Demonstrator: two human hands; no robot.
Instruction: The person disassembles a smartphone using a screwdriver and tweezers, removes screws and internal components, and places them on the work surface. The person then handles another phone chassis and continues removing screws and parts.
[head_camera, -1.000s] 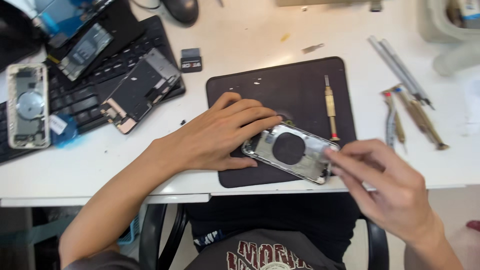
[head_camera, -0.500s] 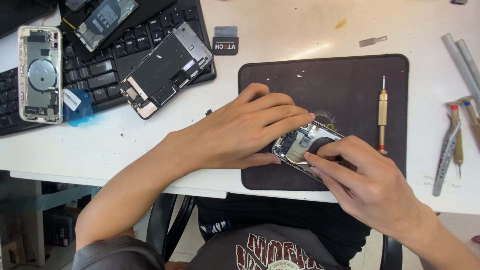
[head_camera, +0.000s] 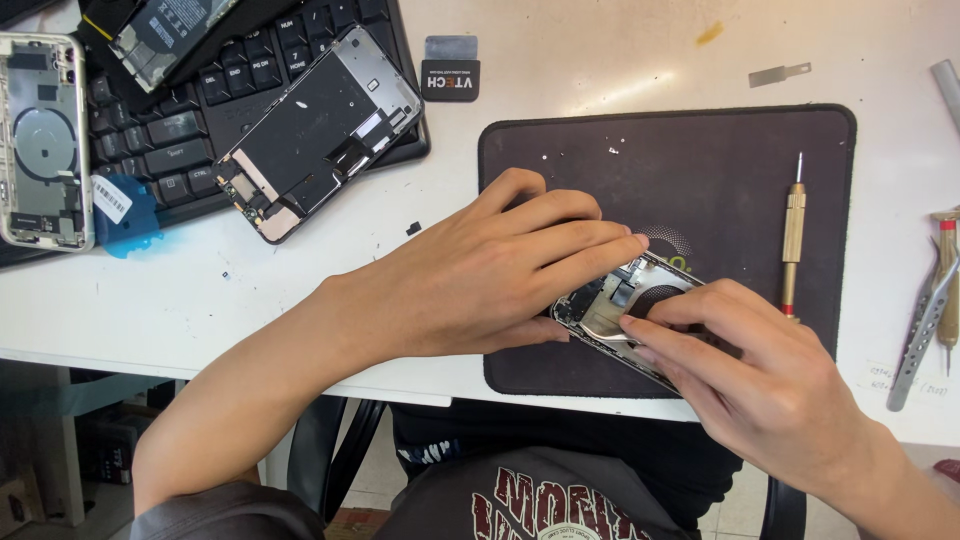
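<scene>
My left hand (head_camera: 500, 270) lies flat over the opened silver phone housing (head_camera: 625, 305) on the dark rectangular work mat (head_camera: 700, 170), fingers spread across its upper edge. My right hand (head_camera: 760, 385) pinches at the housing's lower side with the fingertips. A brass-handled screwdriver (head_camera: 793, 235) lies on the mat just to the right. On the white tabletop (head_camera: 250, 290), a detached phone screen panel (head_camera: 320, 130) rests across a black keyboard (head_camera: 180, 110).

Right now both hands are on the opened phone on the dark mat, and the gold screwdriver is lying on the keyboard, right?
Not quite. The head view shows the gold screwdriver lying on the dark mat, right of the hands, not on the keyboard.
</scene>
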